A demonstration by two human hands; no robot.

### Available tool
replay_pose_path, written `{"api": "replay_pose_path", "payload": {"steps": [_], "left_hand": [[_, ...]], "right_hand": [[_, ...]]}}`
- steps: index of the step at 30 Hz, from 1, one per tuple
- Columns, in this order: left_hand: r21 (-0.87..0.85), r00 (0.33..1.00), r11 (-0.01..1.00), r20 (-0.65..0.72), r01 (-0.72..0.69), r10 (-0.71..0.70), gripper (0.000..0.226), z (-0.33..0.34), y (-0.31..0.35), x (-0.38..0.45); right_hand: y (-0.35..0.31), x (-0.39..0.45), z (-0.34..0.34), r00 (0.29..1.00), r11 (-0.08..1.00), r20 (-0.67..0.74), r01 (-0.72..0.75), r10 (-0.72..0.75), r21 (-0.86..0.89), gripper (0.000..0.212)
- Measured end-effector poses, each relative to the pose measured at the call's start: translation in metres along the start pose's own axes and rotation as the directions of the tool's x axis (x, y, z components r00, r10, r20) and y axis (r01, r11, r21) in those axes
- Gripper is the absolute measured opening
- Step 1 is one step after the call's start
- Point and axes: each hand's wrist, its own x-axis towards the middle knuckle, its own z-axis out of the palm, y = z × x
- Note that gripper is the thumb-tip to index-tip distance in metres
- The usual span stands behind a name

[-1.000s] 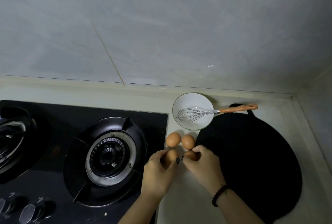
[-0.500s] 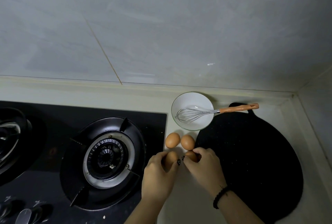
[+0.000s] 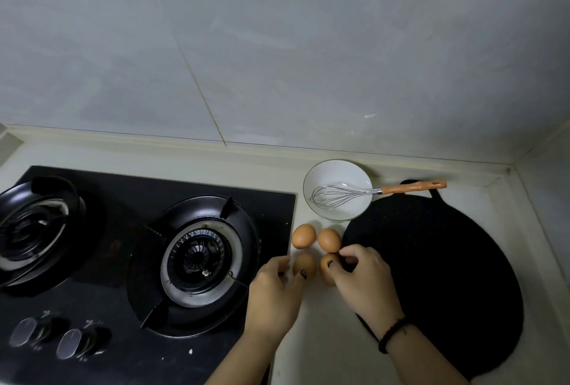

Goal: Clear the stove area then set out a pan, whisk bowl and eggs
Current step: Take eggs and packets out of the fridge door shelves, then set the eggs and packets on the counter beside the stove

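Note:
Two brown eggs point(image 3: 303, 236) point(image 3: 329, 239) lie on the counter between the hob and the pan. Just in front of them, my left hand point(image 3: 274, 295) pinches a third egg point(image 3: 304, 263) and my right hand point(image 3: 367, 283) pinches another egg point(image 3: 327, 272), both low at the counter. Behind the eggs stands a white bowl point(image 3: 337, 173) with a wire whisk point(image 3: 339, 196) lying in it, its orange handle pointing right. To the right a flat black pan point(image 3: 447, 276) rests on the counter, partly under my right wrist.
A black gas hob point(image 3: 148, 190) fills the left, with a bare right burner point(image 3: 197, 261), a left burner point(image 3: 30, 230) and two knobs point(image 3: 69, 344) at the front. Grey tiled wall runs behind; the counter ends in a corner at the far right.
My hands have drawn slightly apart, so the two front eggs show more between the fingers. The view has shifted a little; the bowl, whisk, pan and back eggs have not moved.

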Motion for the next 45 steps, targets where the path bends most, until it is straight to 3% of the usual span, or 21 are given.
{"api": "replay_pose_path", "payload": {"steps": [6,11,14,17,24,28,34,38,45], "left_hand": [[-0.114,0.997,0.993,-0.071,-0.013,0.005,0.018,-0.026,0.012,-0.032],[-0.297,0.987,0.955,-0.150,0.004,-0.051,0.019,-0.062,0.011,-0.068],[-0.384,0.979,0.923,-0.191,-0.007,-0.072,0.020,-0.093,0.007,-0.097],[-0.454,0.962,0.890,-0.260,-0.043,-0.086,0.022,-0.127,-0.001,-0.130],[-0.584,0.887,0.800,-0.433,-0.137,-0.164,0.018,-0.195,-0.027,-0.223],[-0.608,0.781,0.770,-0.569,-0.191,-0.256,0.018,-0.230,-0.060,-0.293],[-0.641,0.553,0.725,-0.711,-0.253,-0.435,0.019,-0.266,-0.132,-0.427],[-0.636,0.408,0.728,-0.754,-0.257,-0.515,0.018,-0.273,-0.174,-0.522],[-0.626,0.185,0.734,-0.779,-0.263,-0.599,0.017,-0.267,-0.232,-0.673]], "right_hand": [[-0.023,-0.026,-0.008,0.992,0.989,-0.023,0.128,-0.126,0.078,0.017],[-0.053,-0.059,-0.014,0.959,0.927,0.040,0.259,-0.279,0.271,0.039],[-0.076,-0.082,-0.017,0.928,0.888,0.067,0.326,-0.365,0.324,0.042],[-0.107,-0.115,-0.012,0.883,0.848,0.131,0.377,-0.451,0.373,0.042],[-0.166,-0.204,0.018,0.690,0.749,0.325,0.496,-0.647,0.438,0.044],[-0.193,-0.271,0.047,0.542,0.688,0.425,0.552,-0.725,0.471,0.040],[-0.206,-0.405,0.103,0.283,0.604,0.567,0.601,-0.774,0.524,0.037],[-0.193,-0.502,0.131,0.101,0.546,0.629,0.615,-0.771,0.570,0.033],[-0.166,-0.651,0.164,-0.158,0.427,0.622,0.598,-0.767,0.678,0.028]]}}
